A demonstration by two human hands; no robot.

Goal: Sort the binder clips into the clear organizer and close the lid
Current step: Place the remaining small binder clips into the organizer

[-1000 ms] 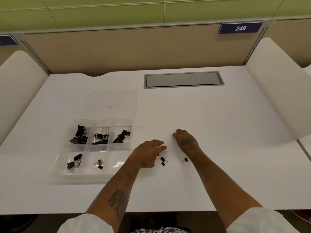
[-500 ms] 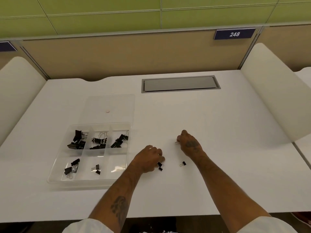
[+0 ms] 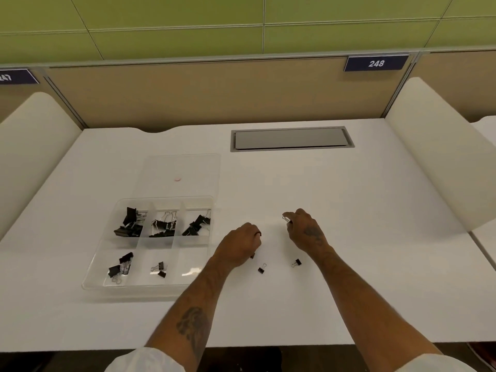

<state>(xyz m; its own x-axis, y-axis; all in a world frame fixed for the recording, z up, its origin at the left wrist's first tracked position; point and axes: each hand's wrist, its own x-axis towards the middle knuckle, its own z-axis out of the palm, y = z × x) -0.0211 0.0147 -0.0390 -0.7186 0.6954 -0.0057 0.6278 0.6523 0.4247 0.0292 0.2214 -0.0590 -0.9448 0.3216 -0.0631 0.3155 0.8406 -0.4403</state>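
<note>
The clear organizer [image 3: 94, 275] lies at the left of the white desk, its lid [image 3: 182, 167] open flat behind it. Five of its compartments hold black binder clips [image 3: 130, 224]; the near right one holds none. My left hand [image 3: 239, 248] is curled with its fingertips closed on a small black clip [image 3: 252, 255] at the desk surface. My right hand [image 3: 306, 232] is raised slightly and pinches a small clip [image 3: 286, 218] by its silver handles. Two small clips lie loose on the desk, one [image 3: 261, 269] beside my left hand and one [image 3: 296, 262] by my right wrist.
A grey cable hatch [image 3: 292, 138] is set into the desk at the back. Cream side dividers [image 3: 440, 157] stand at both sides, and a tan partition with a number plate 248 [image 3: 375, 63] rises behind.
My right hand has picked a small clip off the desk and lifted it. My left hand has curled its fingers shut over one of the two clips near it.
</note>
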